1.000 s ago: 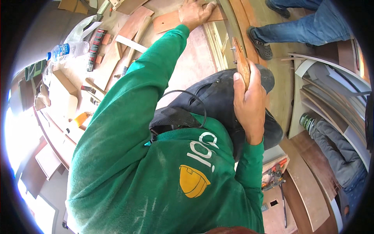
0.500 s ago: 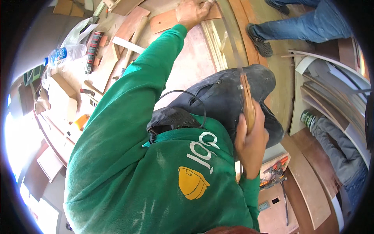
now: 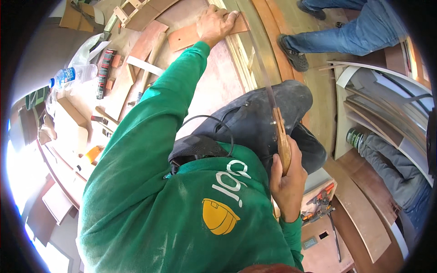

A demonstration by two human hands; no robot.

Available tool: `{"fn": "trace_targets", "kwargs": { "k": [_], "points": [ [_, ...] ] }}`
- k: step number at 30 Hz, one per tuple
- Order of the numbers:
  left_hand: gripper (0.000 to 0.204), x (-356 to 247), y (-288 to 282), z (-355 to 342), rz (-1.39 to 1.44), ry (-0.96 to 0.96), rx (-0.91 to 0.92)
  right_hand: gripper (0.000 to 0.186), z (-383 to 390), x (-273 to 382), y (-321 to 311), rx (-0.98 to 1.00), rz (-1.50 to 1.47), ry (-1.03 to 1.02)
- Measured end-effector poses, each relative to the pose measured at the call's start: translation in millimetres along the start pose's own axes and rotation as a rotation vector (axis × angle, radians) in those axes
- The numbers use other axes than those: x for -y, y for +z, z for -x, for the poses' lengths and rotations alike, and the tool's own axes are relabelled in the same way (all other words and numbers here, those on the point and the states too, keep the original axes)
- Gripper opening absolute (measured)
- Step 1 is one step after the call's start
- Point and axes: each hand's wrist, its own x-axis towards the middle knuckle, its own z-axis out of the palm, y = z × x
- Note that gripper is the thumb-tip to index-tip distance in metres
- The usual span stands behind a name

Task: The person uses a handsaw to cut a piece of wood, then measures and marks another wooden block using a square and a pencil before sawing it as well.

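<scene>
My right hand (image 3: 291, 179) is closed round the wooden handle of a handsaw (image 3: 282, 145). The saw's thin blade stretches away over my knee, and its far end meets the end of a flat reddish-brown wooden board (image 3: 182, 39). My left hand (image 3: 215, 23) grips that board from above, fingers bent over it near the blade. Under the board run long pale timber strips (image 3: 240, 61). The exact spot where the teeth touch the wood is too small to make out.
Left lie a water bottle (image 3: 75, 75), a dark cartridge tube (image 3: 106, 73) and a hammer (image 3: 136, 99). Another person's leg and shoe (image 3: 296, 54) are at the far right. A shelf of curved panels (image 3: 382, 104) stands right, above a tool box (image 3: 320, 198).
My right hand has drawn the saw back toward my body. My left hand stays on the board. The whole view has shifted slightly.
</scene>
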Motion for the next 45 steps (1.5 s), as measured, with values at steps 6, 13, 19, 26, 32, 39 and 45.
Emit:
{"fn": "trace_targets", "kwargs": {
  "k": [6, 13, 19, 26, 32, 39, 45],
  "points": [
    [0.047, -0.5, -5.1, 2.7, 0.074, 0.069, 0.027, 0.04, -113.7, -11.4, 46.7, 0.0, -0.064, -0.079],
    [0.055, 7.2, 10.9, -1.0, -0.012, 0.05, -0.057, 0.044, -91.1, 4.2, 29.7, 0.056, -0.094, 0.009],
    [0.053, -1.7, -7.8, 5.6, 0.011, 0.044, -0.014, 0.048, -21.3, 1.3, 3.3, 0.024, -0.02, 0.019],
    [0.051, -6.4, 3.0, -1.9, 0.012, 0.022, 0.054, 0.042, -152.4, -8.2, 52.5, -0.003, -0.033, -0.072],
    [0.051, 4.6, 1.5, -0.2, 0.001, -0.019, 0.047, 0.047, -34.0, 3.7, 3.4, 0.086, -0.045, 0.027],
    [0.049, -0.5, 2.3, 1.9, 0.023, 0.039, -0.009, 0.046, -110.5, -6.5, 41.4, 0.038, -0.045, -0.038],
    [0.05, -2.0, 5.3, 0.4, 0.009, 0.055, -0.016, 0.043, -142.4, -13.9, 50.7, -0.016, -0.03, -0.143]
  ]
}}
